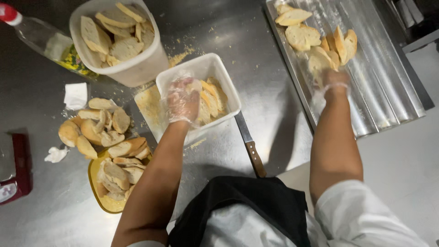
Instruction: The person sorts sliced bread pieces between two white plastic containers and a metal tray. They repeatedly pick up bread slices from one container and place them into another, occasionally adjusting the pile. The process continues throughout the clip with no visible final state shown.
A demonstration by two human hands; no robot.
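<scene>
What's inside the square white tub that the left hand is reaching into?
The square white tub holds bread slices standing on edge along its right side. The gloved left hand covers the middle, so anything beneath it and the tub's bottom cannot be seen.

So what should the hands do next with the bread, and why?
Probably the left hand should lift a slice out of the square white tub, since it is already down among the slices there. The right hand is at the ridged metal tray, beside the bread slices lying at its far end, and most of the tray looks bare, so there seems room for more.
</scene>
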